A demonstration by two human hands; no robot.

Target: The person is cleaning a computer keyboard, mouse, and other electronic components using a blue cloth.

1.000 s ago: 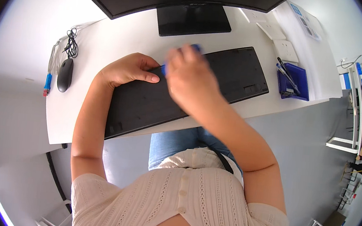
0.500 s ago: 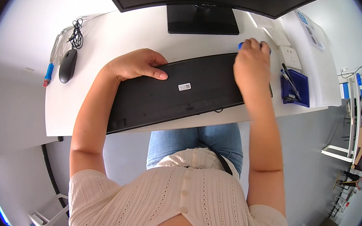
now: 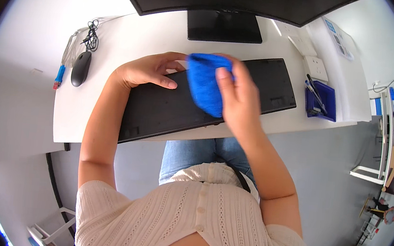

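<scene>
A black keyboard [image 3: 160, 112] lies underside up, slanting along the front of the white desk [image 3: 98, 109]. At its far left edge rests my left hand [image 3: 146, 69], the thumb on the underside and the fingers curled over the edge. My right hand [image 3: 240, 96] pinches a blue cloth [image 3: 205, 83] between thumb and fingers over the keyboard's middle. The cloth hangs bunched and covers part of the underside; whether it touches the surface I cannot tell. Motion blurs the right hand slightly.
A black mouse [image 3: 80, 69] with a coiled cable and a blue-tipped cable [image 3: 59, 75] are at the left. Beyond the keyboard stands a monitor on a black base [image 3: 225, 28]. At the right are a blue pen tray [image 3: 325, 100] and white socket panels [image 3: 316, 68].
My right hand has moved left from beyond the keyboard's right end, bringing the blue cloth over the middle. My left hand stays at the keyboard's far edge.
</scene>
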